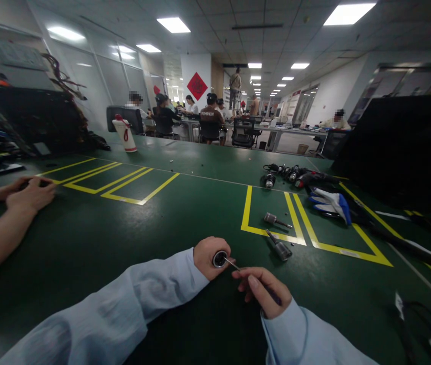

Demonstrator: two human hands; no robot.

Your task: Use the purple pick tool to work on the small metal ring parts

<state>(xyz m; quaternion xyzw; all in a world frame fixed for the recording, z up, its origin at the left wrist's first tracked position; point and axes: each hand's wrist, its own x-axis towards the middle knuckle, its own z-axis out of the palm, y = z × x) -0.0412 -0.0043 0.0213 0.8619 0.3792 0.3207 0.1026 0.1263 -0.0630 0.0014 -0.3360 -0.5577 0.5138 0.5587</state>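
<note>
My left hand [206, 255] is closed around a round metal-rimmed part [220, 259], its dark open end turned up towards me. In my right hand [264, 290] is a thin metal tool [232, 263], pinched between thumb and fingers. The tip of this tool reaches the part's opening; how deep it goes I cannot tell. A dark bit of its handle shows under my palm. Just beyond my hands lie two grey metal cylinders with thin shafts, one cylinder [271, 218] inside a yellow tape outline, the other cylinder [282, 250] across its front edge.
Another person's hands [29, 197] hold something dark at the left. Yellow tape outlines [142, 202] mark the green table [185, 218]. Black cabled devices [269, 180] and a white-and-blue glove [329, 203] lie at the right. A white cup [126, 134] stands at the far side.
</note>
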